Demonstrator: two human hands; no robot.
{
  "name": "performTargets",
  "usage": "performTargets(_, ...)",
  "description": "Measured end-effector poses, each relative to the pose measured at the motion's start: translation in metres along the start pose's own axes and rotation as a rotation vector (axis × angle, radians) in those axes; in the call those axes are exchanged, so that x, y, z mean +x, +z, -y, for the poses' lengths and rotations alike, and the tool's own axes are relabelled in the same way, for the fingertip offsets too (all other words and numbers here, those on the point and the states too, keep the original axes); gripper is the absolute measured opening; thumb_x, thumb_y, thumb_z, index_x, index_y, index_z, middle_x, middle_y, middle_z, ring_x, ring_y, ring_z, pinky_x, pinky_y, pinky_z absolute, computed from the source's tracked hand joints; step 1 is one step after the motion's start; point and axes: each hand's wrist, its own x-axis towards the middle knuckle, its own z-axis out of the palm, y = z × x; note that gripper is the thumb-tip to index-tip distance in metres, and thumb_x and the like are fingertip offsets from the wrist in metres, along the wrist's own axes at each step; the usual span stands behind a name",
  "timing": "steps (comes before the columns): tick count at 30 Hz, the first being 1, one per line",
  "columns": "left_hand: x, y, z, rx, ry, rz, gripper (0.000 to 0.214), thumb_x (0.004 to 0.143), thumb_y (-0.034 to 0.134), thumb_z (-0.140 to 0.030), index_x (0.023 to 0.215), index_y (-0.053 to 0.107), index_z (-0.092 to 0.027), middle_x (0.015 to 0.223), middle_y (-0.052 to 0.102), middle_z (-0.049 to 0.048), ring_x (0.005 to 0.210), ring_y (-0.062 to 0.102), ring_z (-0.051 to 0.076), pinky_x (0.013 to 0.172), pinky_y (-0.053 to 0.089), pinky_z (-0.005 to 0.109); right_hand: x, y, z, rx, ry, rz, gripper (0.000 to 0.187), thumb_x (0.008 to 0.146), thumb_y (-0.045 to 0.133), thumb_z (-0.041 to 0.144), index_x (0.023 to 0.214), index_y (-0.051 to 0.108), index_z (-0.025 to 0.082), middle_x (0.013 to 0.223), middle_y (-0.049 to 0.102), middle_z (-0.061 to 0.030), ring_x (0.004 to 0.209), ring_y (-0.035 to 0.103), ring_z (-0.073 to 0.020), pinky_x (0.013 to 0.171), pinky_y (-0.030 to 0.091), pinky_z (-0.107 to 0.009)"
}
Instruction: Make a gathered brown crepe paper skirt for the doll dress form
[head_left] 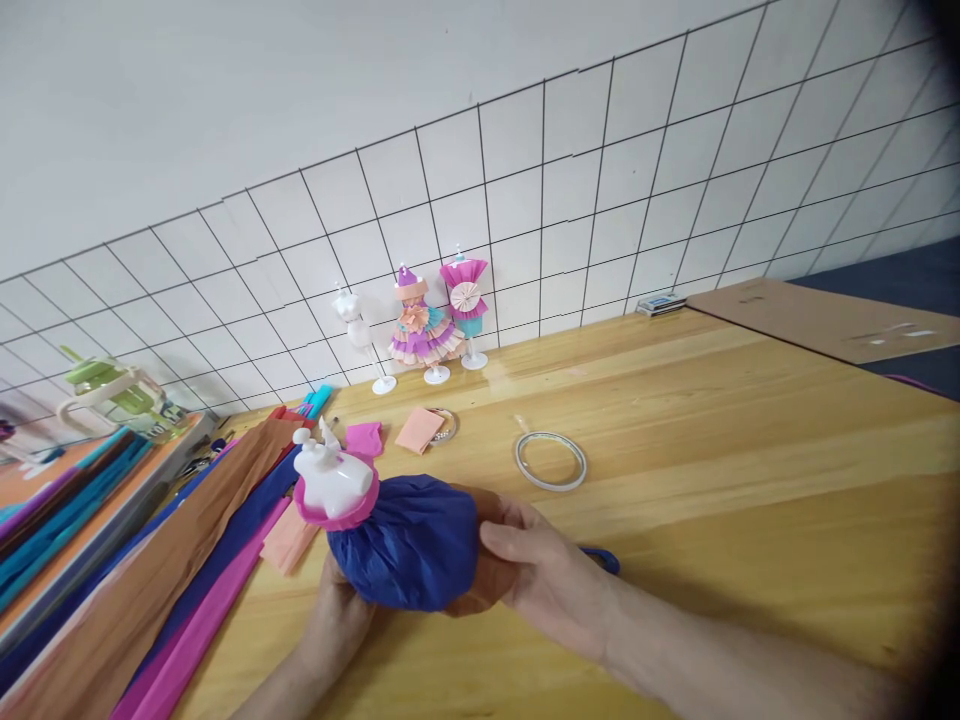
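We start w/ the biggest: a white wall w/ a black wire grid (600, 180) behind a long wooden table (712, 420). Along the left edge lie long crepe paper strips (187, 560) in brown, blue & pink, beside a tray of paper rolls (67, 520). Far right is a cardboard sheet (825, 315), and back left a green cup (112, 385). Against the grid stand three mini figures: a bare white form (360, 330), a ruffled form (424, 335) & a pink-topped form (465, 295).

Front & centre, above the table, is the held dress form (334, 485) in a blue crepe skirt (409, 545) w/ a pink waistband. Its long axis runs approx. left-right and tilted, w/ the bust up-left toward the strips and the hem to the right. The right hand (544, 575) is clamped on the hem end, thumb on top, fingers wrapped round. The left hand (337, 610) touches the skirt from below, nearer the bust. Its fingers are hidden, so we can't tell if they're closed.

Smaller bits: a tape ring (550, 460) just beyond the right hand, a peach scrap (418, 430), a pink scrap (364, 438) & a blue handle-like bit (604, 560) behind the right wrist. No writing is legible; the cup label is too blurred.
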Motion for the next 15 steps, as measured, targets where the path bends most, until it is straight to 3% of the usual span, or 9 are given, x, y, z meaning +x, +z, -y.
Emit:
performTargets(8,0.0084,0.0023,-0.0015,0.108,0.14,0.017,0.023,0.062,0.075,-0.036,0.049,0.064,-0.021,0.054,0.067,0.0015,0.053,0.061,0.018,0.057,0.055,0.029,0.0012,0.0012,0.0017,0.015,0.006,-0.007,0.034,0.068,0.079,0.028,0.099,0.072,0.016,0.092,0.075,-0.0093,0.088,0.069,-0.0214,0.084,0.049,-0.035)
performTargets(11,0.0053,0.0041,0.0001,0.147,0.153,0.021,0.026,0.066,0.073,-0.037,0.048,0.063,-0.02,0.053,0.067,0.0018,0.052,0.06,0.017,0.058,0.054,0.028,0.0019,-0.0006,0.0038,0.025,0.03,-0.076,0.029,0.067,0.079,0.022,0.094,0.073,0.017,0.088,0.075,-0.0073,0.081,0.07,-0.0195,0.081,0.05,-0.033)
performTargets(15,-0.0005,0.0084,0.0003,0.194,0.145,-0.062,0.024,0.065,0.072,-0.039,0.054,0.064,-0.019,0.059,0.068,0.0025,0.057,0.062,0.018,0.06,0.055,0.028,0.0058,-0.0065,0.008,0.06,0.033,-0.159,0.022,0.071,0.076,0.03,0.088,0.072,0.016,0.084,0.075,-0.0068,0.081,0.069,-0.0197,0.082,0.05,-0.033)
